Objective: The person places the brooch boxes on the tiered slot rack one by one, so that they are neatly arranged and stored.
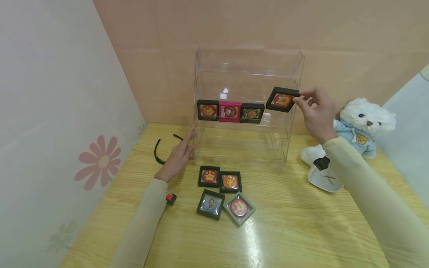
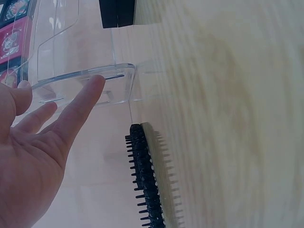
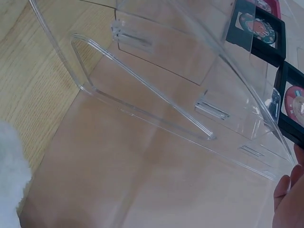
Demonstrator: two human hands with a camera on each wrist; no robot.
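A clear tiered display rack (image 1: 246,143) stands against the wall. My right hand (image 1: 316,113) pinches a square black-framed badge case (image 1: 282,99) by its right edge, tilted, at the right of the middle tier. On that tier sit a black-framed star badge (image 1: 208,110), a pink-framed badge (image 1: 229,111) and another black-framed badge (image 1: 252,113), side by side. Fingers extended, my left hand (image 2: 40,156) rests against the rack's left side panel. In the right wrist view, only part of the right hand (image 3: 289,199) shows, beside the rack's edge.
Several framed badges lie in front of the rack, including a grey-framed one (image 1: 239,209) and a portrait one (image 1: 210,204). A black toothed headband (image 2: 146,175) lies left of the rack. At right are a white teddy bear (image 1: 363,119) and a white clock (image 1: 326,180).
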